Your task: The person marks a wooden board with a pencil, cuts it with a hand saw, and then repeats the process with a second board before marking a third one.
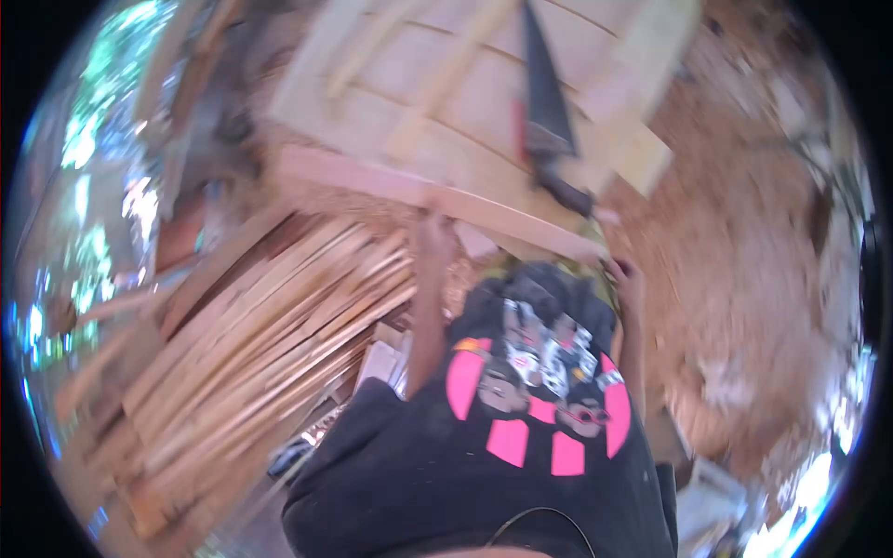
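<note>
A long, narrow wooden board [516, 216] lies crosswise in front of my body, along the near edge of a wooden panel [446, 79]. My left hand [435, 232] grips the board near its middle, fingers closed at the near edge. At the board's right end, my right hand [626, 272] is closed around the tip; motion smears its fingers. A handsaw [547, 98] rests on the panel, its dark handle close to the board and its blade pointing away from me. Pale battens [446, 84] cross the panel's slatted surface.
A stack of wooden strips [270, 325] lies to my left, with a thicker beam [223, 265] beside it. Reddish-brown ground [730, 270] spreads on the right. A short piece of wood [645, 160] juts from the panel's right side.
</note>
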`<move>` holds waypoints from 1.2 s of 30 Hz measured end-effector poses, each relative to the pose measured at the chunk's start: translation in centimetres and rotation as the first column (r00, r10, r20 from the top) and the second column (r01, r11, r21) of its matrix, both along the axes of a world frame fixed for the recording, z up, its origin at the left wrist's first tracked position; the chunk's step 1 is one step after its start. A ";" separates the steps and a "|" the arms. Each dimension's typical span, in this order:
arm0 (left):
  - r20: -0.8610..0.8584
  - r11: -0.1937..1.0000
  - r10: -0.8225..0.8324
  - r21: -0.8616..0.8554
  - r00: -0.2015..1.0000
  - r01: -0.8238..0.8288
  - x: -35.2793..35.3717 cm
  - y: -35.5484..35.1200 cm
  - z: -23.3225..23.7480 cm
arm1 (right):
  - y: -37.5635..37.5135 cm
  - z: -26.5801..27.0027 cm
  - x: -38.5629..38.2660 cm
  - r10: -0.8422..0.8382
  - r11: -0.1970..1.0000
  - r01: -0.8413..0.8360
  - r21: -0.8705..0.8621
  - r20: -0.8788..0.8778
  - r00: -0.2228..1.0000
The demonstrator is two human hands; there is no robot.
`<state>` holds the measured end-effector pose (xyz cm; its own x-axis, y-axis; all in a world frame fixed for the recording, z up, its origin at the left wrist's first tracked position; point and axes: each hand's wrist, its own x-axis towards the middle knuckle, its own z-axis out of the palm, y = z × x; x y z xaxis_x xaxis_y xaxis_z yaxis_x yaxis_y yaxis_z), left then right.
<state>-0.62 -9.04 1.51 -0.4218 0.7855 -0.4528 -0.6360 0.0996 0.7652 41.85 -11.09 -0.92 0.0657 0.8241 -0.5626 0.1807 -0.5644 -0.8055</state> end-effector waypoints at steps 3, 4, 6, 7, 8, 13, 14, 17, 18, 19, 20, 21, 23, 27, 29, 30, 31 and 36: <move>-0.058 0.993 0.028 0.117 0.998 -0.021 0.8 3.3 5.4 | 1.6 1.1 0.4 0.018 0.998 -0.015 -0.065 0.036 0.999; -0.080 0.986 0.071 0.155 0.994 -0.058 0.5 4.2 6.8 | 2.3 1.4 0.3 0.008 0.998 -0.007 -0.055 0.010 1.000; 0.036 0.916 0.029 0.398 0.999 -0.041 0.7 6.3 11.0 | 3.9 1.6 0.9 -0.023 0.999 0.023 -0.033 0.000 1.000; -0.018 0.913 0.115 0.396 0.993 -0.098 0.9 7.8 13.2 | 5.2 1.8 1.1 -0.046 0.999 0.047 -0.018 0.012 0.999; -0.018 0.892 0.117 0.440 0.993 -0.097 0.6 8.9 14.8 | 6.4 2.5 1.4 -0.045 0.998 0.045 0.031 0.005 0.999; -0.312 0.790 0.068 0.597 0.948 0.140 -4.0 11.3 22.2 | 11.6 12.7 -1.1 -0.102 0.933 0.106 0.344 -0.029 0.994; -0.435 0.780 0.095 0.591 0.895 0.204 -4.2 11.3 22.6 | 12.2 14.6 -1.3 -0.140 0.914 0.142 0.380 -0.032 0.990; -0.680 0.792 0.080 0.488 0.729 0.368 -3.7 10.5 24.5 | 13.2 21.0 -2.8 -0.132 0.821 0.181 0.542 -0.127 0.983; -0.774 0.799 0.074 0.423 0.629 0.427 -4.1 10.5 23.9 | 13.2 22.7 -3.1 -0.122 0.796 0.190 0.575 -0.155 0.980; -0.779 0.778 0.039 0.416 0.626 0.470 -4.1 10.7 23.7 | 13.2 24.1 -3.4 -0.112 0.774 0.199 0.602 -0.179 0.977; -0.848 0.731 0.101 0.418 0.520 0.539 -4.1 10.7 23.5 | 13.1 25.5 -3.7 -0.093 0.738 0.208 0.642 -0.210 0.973; -0.897 0.684 0.162 0.402 0.410 0.609 -4.1 10.5 23.1 | 12.9 26.8 -4.2 -0.076 0.708 0.220 0.671 -0.238 0.968; -0.924 0.718 0.134 0.339 0.358 0.608 -3.7 9.6 21.9 | 12.1 30.3 -5.2 -0.003 0.671 0.188 0.717 -0.252 0.968; -0.944 0.708 0.040 0.258 0.328 0.658 -3.7 8.7 20.6 | 10.5 33.8 -5.5 0.126 0.580 0.171 0.796 -0.295 0.947; -0.957 0.686 -0.031 0.190 0.289 0.702 -3.3 8.3 20.9 | 9.7 35.1 -5.8 0.206 0.532 0.186 0.826 -0.339 0.918; -0.956 0.679 -0.050 0.179 0.288 0.712 -3.5 8.1 19.8 | 9.2 35.5 -5.8 0.237 0.497 0.215 0.841 -0.371 0.898; -0.959 0.672 -0.029 0.190 0.282 0.715 -3.9 8.1 18.2 | 8.9 35.8 -5.8 0.269 0.464 0.244 0.852 -0.398 0.877; -0.949 0.569 -0.283 -0.047 0.141 0.821 -2.5 7.7 17.9 | 7.0 35.7 -4.6 0.196 0.429 0.128 0.894 -0.230 0.953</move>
<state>-3.07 -1.31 19.44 0.3353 0.9157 0.2216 0.4154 -0.3548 0.8376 37.26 -4.13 34.74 0.0136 0.8624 0.5061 -0.1207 0.5039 -0.8553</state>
